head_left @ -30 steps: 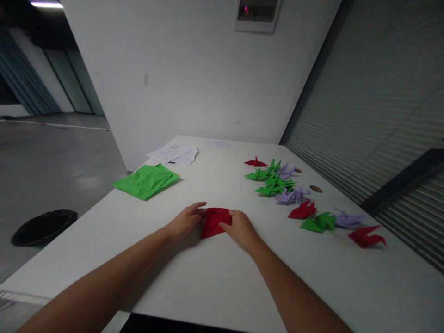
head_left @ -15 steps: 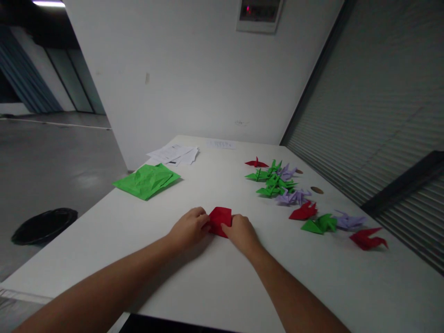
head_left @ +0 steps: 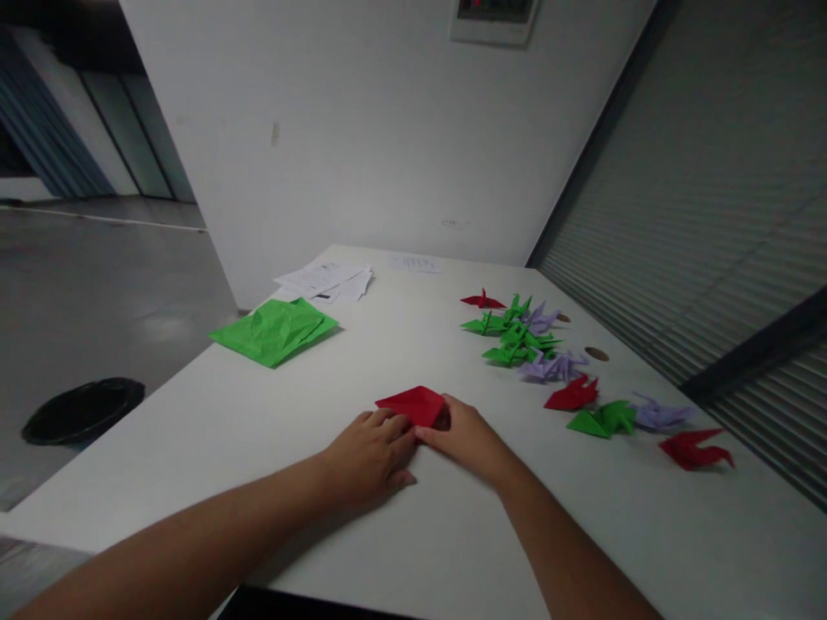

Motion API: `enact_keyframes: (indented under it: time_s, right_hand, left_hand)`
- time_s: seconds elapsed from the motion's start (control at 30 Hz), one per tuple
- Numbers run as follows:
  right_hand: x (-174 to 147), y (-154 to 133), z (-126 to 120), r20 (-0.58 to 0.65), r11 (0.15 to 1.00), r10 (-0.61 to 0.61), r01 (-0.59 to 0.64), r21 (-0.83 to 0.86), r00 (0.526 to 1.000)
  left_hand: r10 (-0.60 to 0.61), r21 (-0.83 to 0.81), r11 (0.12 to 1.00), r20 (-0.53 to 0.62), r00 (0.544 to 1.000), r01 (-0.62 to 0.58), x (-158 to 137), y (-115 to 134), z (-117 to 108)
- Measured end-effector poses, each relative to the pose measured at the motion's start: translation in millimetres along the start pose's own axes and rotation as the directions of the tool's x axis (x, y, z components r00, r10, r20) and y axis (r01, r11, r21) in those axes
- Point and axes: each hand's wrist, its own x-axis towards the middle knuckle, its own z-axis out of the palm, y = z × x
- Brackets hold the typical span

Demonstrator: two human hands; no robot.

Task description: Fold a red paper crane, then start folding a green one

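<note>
A red folded origami paper (head_left: pixel 414 401) lies on the white table in front of me, its left end drawn to a point. My left hand (head_left: pixel 373 452) rests flat on the paper's near left part, fingers stretched forward and thumb apart. From the right, my right hand (head_left: pixel 466 437) pinches the paper's right edge between thumb and fingers. The fingers of both hands nearly meet at the near edge, and part of the paper is hidden beneath them.
Red, green and purple paper cranes (head_left: pixel 517 336) stand along the right side of the table (head_left: pixel 362 534). Crumpled green paper (head_left: pixel 275 331) lies at the left edge, with printed sheets (head_left: pixel 326 280) behind it. A black-lined bin (head_left: pixel 83 412) stands on the floor at left.
The red paper has gone from a squarish shape to one with a pointed left end. My left hand has moved from its left edge onto its near side, fingers now flatter.
</note>
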Motion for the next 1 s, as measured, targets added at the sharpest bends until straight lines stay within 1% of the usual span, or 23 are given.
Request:
enact_keyframes:
  time_s: [0.07, 0.1, 0.13, 0.23, 0.33, 0.4, 0.53, 0.67, 0.83, 1.0]
  right_hand:
    - [-2, 7, -8, 0.115, 0.975, -0.01, -0.016, 0.22, 0.993]
    - [-3, 10, -12, 0.16, 0.947, -0.007, -0.044, 0.317, 0.987]
    - [-3, 13, -16, 0.18, 0.919, 0.007, -0.077, 0.387, 0.984]
    - [-4, 19, -23, 0.171, 0.845, 0.027, -0.114, 0.523, 0.985]
    - [-3, 18, -22, 0.166, 0.79, 0.019, -0.116, 0.601, 0.986]
    - [-1, 16, -19, 0.135, 0.798, 0.036, -0.11, 0.593, 0.99]
    - [5, 14, -11, 0.08, 0.856, 0.077, -0.107, 0.506, 0.994]
    - [7, 12, -7, 0.04, 0.898, 0.069, -0.079, 0.433, 0.997]
    - [8, 12, -10, 0.056, 0.9, 0.031, -0.052, 0.432, 0.998]
    - [7, 12, -11, 0.062, 0.907, 0.024, -0.048, 0.419, 0.998]
  left_hand:
    - [0.004, -0.002, 1.0, 0.007, 1.0, -0.004, -2, -2, 0]
    - [0.003, -0.002, 1.0, 0.007, 1.0, -0.003, -2, -2, 1]
    - [-0.002, -0.002, 1.0, 0.005, 1.0, 0.002, -3, -2, 2]
    - [-0.015, 0.0, 1.0, -0.003, 1.0, 0.015, -5, 2, 4]
    - [0.0, 0.007, 1.0, 0.008, 1.0, 0.0, -5, 7, 3]
    - [0.015, 0.013, 1.0, 0.023, 1.0, -0.015, -5, 10, 2]
    - [0.025, 0.015, 1.0, 0.028, 0.999, -0.025, -5, 13, 2]
    - [0.027, -0.011, 1.0, 0.009, 1.0, -0.027, -5, 13, 5]
    - [0.062, -0.054, 0.997, -0.021, 0.998, -0.063, -5, 11, 9]
    - [0.099, -0.092, 0.991, 0.002, 0.995, -0.098, -3, 8, 9]
